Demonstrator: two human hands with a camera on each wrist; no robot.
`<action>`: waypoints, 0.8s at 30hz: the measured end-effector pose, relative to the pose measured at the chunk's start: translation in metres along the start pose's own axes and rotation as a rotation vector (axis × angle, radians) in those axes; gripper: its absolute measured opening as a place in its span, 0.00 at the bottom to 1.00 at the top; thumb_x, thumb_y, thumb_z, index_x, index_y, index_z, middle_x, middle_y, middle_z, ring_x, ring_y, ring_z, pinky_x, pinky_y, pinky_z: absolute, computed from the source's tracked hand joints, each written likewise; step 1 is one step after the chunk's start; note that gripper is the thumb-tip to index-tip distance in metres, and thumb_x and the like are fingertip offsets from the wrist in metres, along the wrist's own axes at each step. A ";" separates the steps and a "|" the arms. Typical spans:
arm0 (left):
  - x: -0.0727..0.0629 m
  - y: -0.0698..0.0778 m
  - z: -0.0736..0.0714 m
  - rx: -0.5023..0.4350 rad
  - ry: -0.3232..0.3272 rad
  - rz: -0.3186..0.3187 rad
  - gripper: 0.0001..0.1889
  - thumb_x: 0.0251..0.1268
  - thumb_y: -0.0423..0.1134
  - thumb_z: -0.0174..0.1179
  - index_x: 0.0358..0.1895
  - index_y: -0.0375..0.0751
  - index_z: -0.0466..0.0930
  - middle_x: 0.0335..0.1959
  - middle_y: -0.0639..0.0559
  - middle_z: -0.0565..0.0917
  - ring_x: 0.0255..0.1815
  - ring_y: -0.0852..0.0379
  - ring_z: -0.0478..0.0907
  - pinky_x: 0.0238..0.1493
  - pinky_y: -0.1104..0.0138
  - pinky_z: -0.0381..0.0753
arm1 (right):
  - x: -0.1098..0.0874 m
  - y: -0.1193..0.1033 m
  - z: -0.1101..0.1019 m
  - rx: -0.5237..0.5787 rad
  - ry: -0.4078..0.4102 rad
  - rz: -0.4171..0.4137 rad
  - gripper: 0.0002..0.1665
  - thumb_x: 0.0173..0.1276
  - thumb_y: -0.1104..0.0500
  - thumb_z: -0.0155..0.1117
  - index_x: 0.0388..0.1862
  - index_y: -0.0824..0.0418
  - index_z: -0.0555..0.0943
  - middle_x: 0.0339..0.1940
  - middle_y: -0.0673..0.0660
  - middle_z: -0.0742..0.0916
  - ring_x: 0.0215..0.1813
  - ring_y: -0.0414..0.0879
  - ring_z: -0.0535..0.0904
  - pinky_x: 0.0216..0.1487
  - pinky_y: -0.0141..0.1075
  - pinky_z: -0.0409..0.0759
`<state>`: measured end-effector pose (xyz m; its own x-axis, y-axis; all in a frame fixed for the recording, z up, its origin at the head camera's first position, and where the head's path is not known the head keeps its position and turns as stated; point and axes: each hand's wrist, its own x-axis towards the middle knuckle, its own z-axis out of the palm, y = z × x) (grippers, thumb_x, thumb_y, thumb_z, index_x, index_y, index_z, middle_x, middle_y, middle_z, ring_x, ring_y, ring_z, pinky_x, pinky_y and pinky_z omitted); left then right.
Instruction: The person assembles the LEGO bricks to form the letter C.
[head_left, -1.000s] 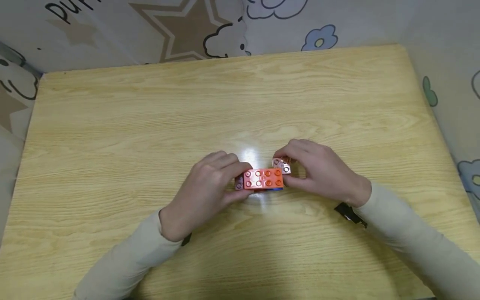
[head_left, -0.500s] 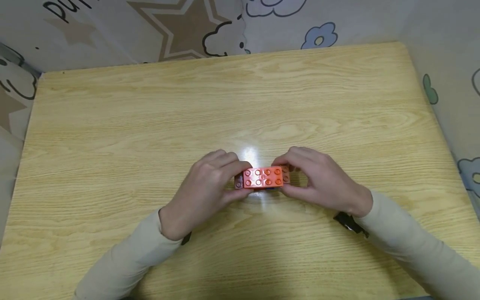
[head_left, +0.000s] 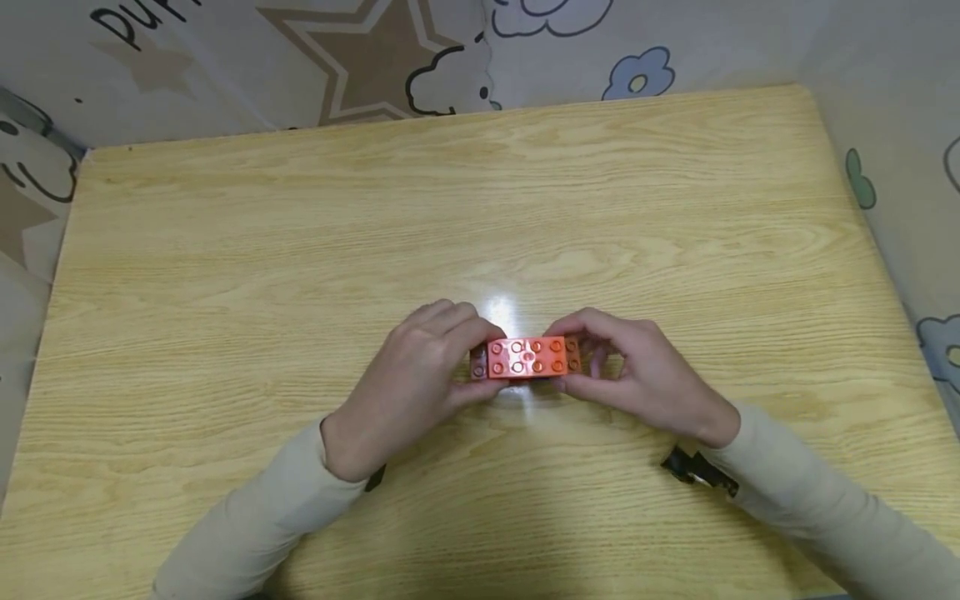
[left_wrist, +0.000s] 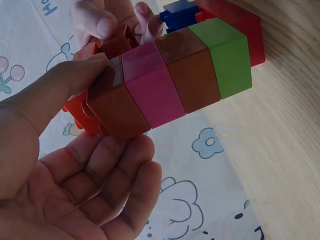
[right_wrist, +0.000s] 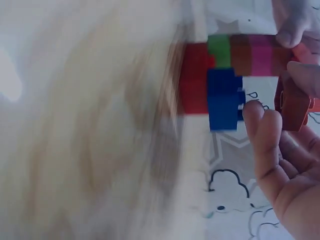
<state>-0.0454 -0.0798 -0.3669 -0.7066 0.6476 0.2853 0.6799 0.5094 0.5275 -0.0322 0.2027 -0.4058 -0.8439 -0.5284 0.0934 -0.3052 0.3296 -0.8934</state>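
Note:
An orange-red toy building brick (head_left: 527, 357) tops a block build standing on the table. Beneath its left end rises a column: a brown brick (left_wrist: 120, 102), a magenta brick (left_wrist: 155, 87), another brown brick (left_wrist: 192, 72) and a green brick (left_wrist: 232, 65). A red brick (right_wrist: 194, 85) forms the base, with a blue brick (right_wrist: 222, 102) on its other end. My left hand (head_left: 412, 383) pinches the column's top brown brick between thumb and fingers. A loose-ended brown brick (right_wrist: 295, 105) sits under the orange-red brick's right end, above the blue one with a gap; my right hand (head_left: 652, 375) pinches it.
The wood-grain table (head_left: 300, 233) extends around the build on all sides. A patterned wall (head_left: 540, 58) borders its far edge, and another wall (head_left: 885, 150) runs along the right. A black strap (head_left: 697, 471) hangs at the right wrist.
My right hand has brought the brown brick from behind the orange-red brick's right end to beneath it, moving slightly nearer the table's front. My left hand has stayed in place.

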 end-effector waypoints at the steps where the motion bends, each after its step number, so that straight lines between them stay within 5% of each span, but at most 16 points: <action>1: 0.000 0.000 0.000 -0.002 -0.001 -0.003 0.23 0.50 0.37 0.88 0.47 0.33 0.88 0.36 0.52 0.84 0.39 0.53 0.79 0.48 0.59 0.82 | -0.001 -0.001 0.000 0.039 0.000 0.031 0.26 0.67 0.69 0.79 0.62 0.61 0.84 0.42 0.49 0.89 0.31 0.44 0.82 0.28 0.36 0.82; 12: 0.001 -0.001 0.000 -0.014 -0.005 -0.001 0.23 0.50 0.37 0.88 0.47 0.32 0.89 0.35 0.52 0.85 0.37 0.54 0.80 0.47 0.60 0.83 | 0.000 -0.007 0.002 0.606 -0.007 0.286 0.25 0.65 0.78 0.72 0.59 0.70 0.76 0.50 0.66 0.88 0.47 0.54 0.89 0.48 0.40 0.89; 17: 0.002 0.000 -0.001 -0.016 -0.018 -0.020 0.23 0.51 0.38 0.88 0.47 0.32 0.89 0.35 0.52 0.85 0.36 0.55 0.79 0.45 0.61 0.82 | 0.002 -0.008 0.004 0.686 -0.006 0.302 0.24 0.66 0.79 0.70 0.58 0.68 0.75 0.50 0.67 0.90 0.49 0.58 0.91 0.52 0.45 0.90; 24: 0.002 -0.001 0.001 -0.025 -0.014 -0.017 0.21 0.52 0.37 0.87 0.46 0.33 0.89 0.35 0.53 0.84 0.35 0.55 0.78 0.44 0.60 0.82 | 0.004 -0.008 0.002 0.732 -0.069 0.384 0.36 0.68 0.79 0.67 0.75 0.74 0.72 0.62 0.67 0.87 0.57 0.56 0.89 0.59 0.46 0.87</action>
<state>-0.0474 -0.0790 -0.3675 -0.7152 0.6469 0.2646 0.6623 0.5064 0.5522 -0.0319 0.1963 -0.3994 -0.7944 -0.5377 -0.2826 0.3836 -0.0834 -0.9197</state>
